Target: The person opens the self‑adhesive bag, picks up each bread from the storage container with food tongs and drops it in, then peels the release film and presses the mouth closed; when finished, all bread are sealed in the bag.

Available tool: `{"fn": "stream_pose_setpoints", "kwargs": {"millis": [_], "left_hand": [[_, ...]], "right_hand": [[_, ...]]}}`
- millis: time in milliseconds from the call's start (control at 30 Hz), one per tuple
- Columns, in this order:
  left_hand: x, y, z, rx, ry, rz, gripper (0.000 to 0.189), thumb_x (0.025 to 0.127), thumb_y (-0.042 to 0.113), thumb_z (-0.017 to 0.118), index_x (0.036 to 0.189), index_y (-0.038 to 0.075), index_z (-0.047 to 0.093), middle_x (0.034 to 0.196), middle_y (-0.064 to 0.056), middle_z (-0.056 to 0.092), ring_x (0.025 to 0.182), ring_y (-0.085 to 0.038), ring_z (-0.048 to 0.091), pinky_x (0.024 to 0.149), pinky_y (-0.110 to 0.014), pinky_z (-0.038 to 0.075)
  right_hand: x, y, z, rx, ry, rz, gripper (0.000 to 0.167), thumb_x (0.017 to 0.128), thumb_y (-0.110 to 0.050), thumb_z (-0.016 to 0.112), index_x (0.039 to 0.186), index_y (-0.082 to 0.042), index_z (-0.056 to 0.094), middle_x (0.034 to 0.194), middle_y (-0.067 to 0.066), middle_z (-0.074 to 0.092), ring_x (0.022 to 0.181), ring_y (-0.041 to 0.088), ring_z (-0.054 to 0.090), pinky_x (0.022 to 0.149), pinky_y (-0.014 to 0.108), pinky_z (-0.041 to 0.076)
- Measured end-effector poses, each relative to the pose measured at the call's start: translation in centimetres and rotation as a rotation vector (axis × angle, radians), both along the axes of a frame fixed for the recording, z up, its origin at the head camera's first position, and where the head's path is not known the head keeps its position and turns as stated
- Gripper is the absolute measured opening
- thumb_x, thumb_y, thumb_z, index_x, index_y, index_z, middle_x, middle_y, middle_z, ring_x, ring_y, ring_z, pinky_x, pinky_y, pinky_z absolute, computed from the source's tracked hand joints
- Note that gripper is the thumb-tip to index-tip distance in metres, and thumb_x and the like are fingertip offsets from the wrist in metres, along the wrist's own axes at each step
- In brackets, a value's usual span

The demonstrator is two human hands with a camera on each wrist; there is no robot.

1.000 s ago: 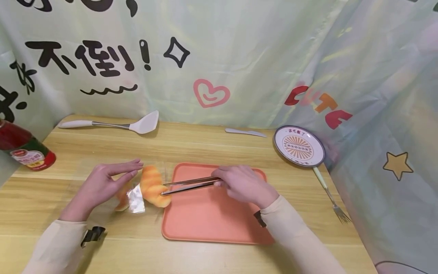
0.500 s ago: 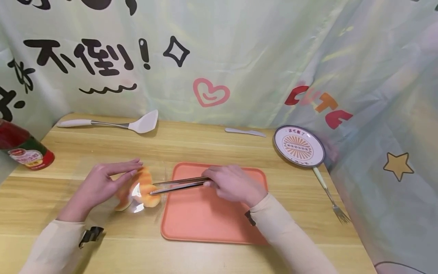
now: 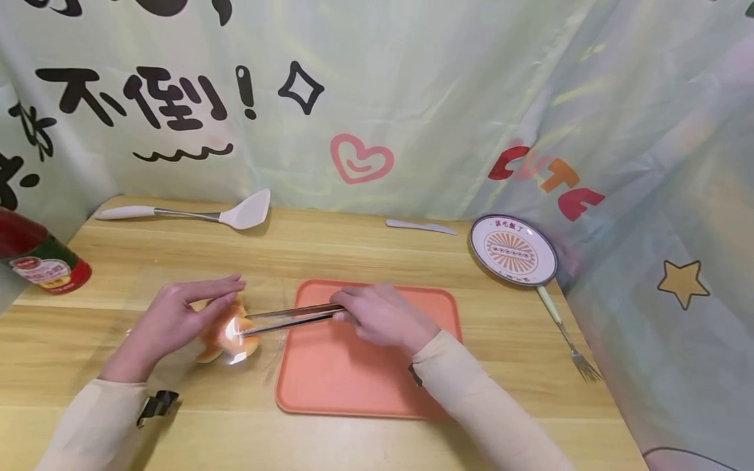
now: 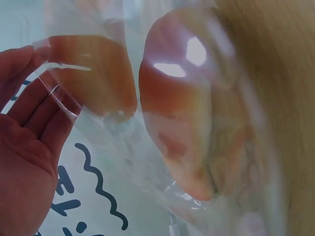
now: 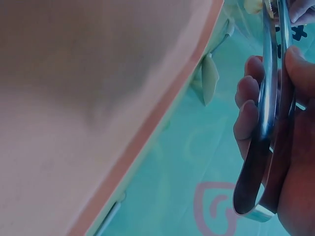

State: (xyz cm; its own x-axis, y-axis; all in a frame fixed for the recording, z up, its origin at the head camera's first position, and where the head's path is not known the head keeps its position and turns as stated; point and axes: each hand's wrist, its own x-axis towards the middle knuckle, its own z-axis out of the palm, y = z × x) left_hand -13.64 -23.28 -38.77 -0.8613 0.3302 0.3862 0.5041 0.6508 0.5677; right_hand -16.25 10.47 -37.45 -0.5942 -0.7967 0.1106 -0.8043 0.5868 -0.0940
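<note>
My left hand point(image 3: 179, 317) holds the edge of a clear plastic bag point(image 4: 133, 152), which spreads over the table at the left. Through the film in the left wrist view show two orange-and-cream croissant-like breads, a larger bread point(image 4: 170, 108) and another bread point(image 4: 93, 81) nearer the fingers. My right hand point(image 3: 383, 317) grips metal tongs point(image 3: 291, 320) over the tray, thumb on one side and fingers on the other, as the right wrist view shows. The tongs' tips reach left onto a bread point(image 3: 249, 344) at the bag, partly behind shiny film.
A pink tray point(image 3: 365, 383) lies under my right hand. Behind are a white spatula point(image 3: 244, 212), a light knife point(image 3: 421, 226) and a patterned plate point(image 3: 509, 250). A fork point(image 3: 583, 366) lies at the right edge, a red sauce bottle point(image 3: 50, 261) at the left. Printed cloth point(image 3: 424, 98) encloses the table.
My right hand and the tongs have moved left, carrying the bread from the tray's left edge in behind the bag's film. My left hand has stayed nearly still.
</note>
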Motion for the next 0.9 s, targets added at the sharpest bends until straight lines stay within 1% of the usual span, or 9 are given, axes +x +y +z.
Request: {"fn": "stream_pose_setpoints", "kwargs": {"millis": [100, 167, 233, 367, 500, 567, 667, 767, 900], "left_hand": [[-0.1, 0.1, -0.1, -0.007, 0.019, -0.007, 0.027, 0.090, 0.008, 0.073, 0.117, 0.011, 0.074, 0.122, -0.006, 0.067, 0.103, -0.015, 0.066, 0.081, -0.008, 0.042], [-0.2, 0.1, -0.2, -0.009, 0.031, -0.006, 0.028, 0.089, 0.006, 0.073, 0.116, 0.011, 0.074, 0.121, -0.006, 0.068, 0.103, -0.012, 0.065, 0.079, -0.008, 0.043], [-0.2, 0.1, -0.3, -0.005, 0.038, -0.008, 0.028, 0.088, 0.004, 0.073, 0.116, 0.011, 0.074, 0.121, -0.007, 0.068, 0.105, -0.008, 0.063, 0.081, -0.006, 0.042], [-0.2, 0.2, -0.2, 0.023, 0.038, -0.016, 0.029, 0.087, 0.001, 0.073, 0.115, 0.009, 0.074, 0.121, -0.008, 0.067, 0.109, -0.003, 0.059, 0.082, -0.008, 0.043], [-0.1, 0.5, 0.0, 0.042, 0.040, -0.023, 0.029, 0.087, 0.000, 0.073, 0.114, 0.009, 0.075, 0.121, -0.010, 0.067, 0.108, -0.004, 0.059, 0.078, -0.012, 0.048], [0.0, 0.6, -0.1, 0.041, 0.047, -0.023, 0.030, 0.086, -0.001, 0.073, 0.114, 0.010, 0.075, 0.121, -0.010, 0.067, 0.107, -0.005, 0.060, 0.077, -0.014, 0.050], [0.0, 0.7, -0.1, 0.037, 0.053, -0.019, 0.031, 0.085, -0.002, 0.074, 0.113, 0.010, 0.075, 0.120, -0.010, 0.068, 0.107, -0.006, 0.060, 0.078, -0.012, 0.049], [-0.2, 0.7, -0.3, 0.030, 0.062, -0.006, 0.031, 0.084, -0.002, 0.074, 0.113, 0.011, 0.076, 0.119, -0.010, 0.068, 0.108, -0.006, 0.060, 0.081, -0.008, 0.045], [-0.2, 0.8, -0.3, 0.024, 0.077, 0.007, 0.031, 0.084, -0.002, 0.075, 0.112, 0.010, 0.076, 0.118, -0.009, 0.069, 0.105, -0.011, 0.062, 0.083, -0.006, 0.042]], "right_hand": [[-0.1, -0.4, -0.2, -0.005, 0.006, 0.007, 0.017, 0.102, -0.030, 0.055, 0.101, -0.015, 0.063, 0.080, -0.007, 0.055, 0.062, 0.009, 0.050, 0.052, 0.025, 0.040], [-0.2, -0.6, -0.3, -0.003, 0.013, 0.013, 0.016, 0.102, -0.029, 0.055, 0.102, -0.015, 0.064, 0.083, -0.007, 0.056, 0.063, 0.009, 0.050, 0.052, 0.025, 0.040], [-0.2, -0.8, -0.4, 0.007, 0.023, 0.022, 0.016, 0.102, -0.028, 0.055, 0.103, -0.015, 0.064, 0.085, -0.007, 0.057, 0.064, 0.008, 0.051, 0.052, 0.025, 0.040], [-0.2, -1.3, -0.4, 0.015, 0.028, 0.033, 0.015, 0.102, -0.028, 0.055, 0.105, -0.017, 0.064, 0.088, -0.008, 0.058, 0.066, 0.007, 0.051, 0.050, 0.023, 0.039], [-0.3, -1.7, -0.4, -0.003, 0.026, 0.050, 0.012, 0.101, -0.026, 0.057, 0.104, -0.016, 0.064, 0.086, -0.008, 0.057, 0.066, 0.006, 0.050, 0.050, 0.022, 0.038], [-0.4, -1.9, -0.3, -0.010, 0.025, 0.056, 0.012, 0.100, -0.025, 0.059, 0.104, -0.016, 0.065, 0.086, -0.009, 0.057, 0.067, 0.006, 0.051, 0.052, 0.022, 0.040], [-0.6, -2.2, -0.4, -0.005, 0.029, 0.066, 0.014, 0.098, -0.022, 0.063, 0.108, -0.015, 0.065, 0.087, -0.008, 0.058, 0.070, 0.008, 0.053, 0.055, 0.024, 0.044], [-0.7, -2.4, -0.4, 0.007, 0.032, 0.069, 0.018, 0.097, -0.022, 0.064, 0.113, -0.015, 0.065, 0.090, -0.008, 0.059, 0.074, 0.009, 0.055, 0.058, 0.026, 0.046], [-0.8, -2.7, -0.3, 0.016, 0.039, 0.066, 0.019, 0.097, -0.023, 0.064, 0.114, -0.014, 0.065, 0.092, -0.007, 0.060, 0.078, 0.010, 0.057, 0.060, 0.026, 0.047]]}}
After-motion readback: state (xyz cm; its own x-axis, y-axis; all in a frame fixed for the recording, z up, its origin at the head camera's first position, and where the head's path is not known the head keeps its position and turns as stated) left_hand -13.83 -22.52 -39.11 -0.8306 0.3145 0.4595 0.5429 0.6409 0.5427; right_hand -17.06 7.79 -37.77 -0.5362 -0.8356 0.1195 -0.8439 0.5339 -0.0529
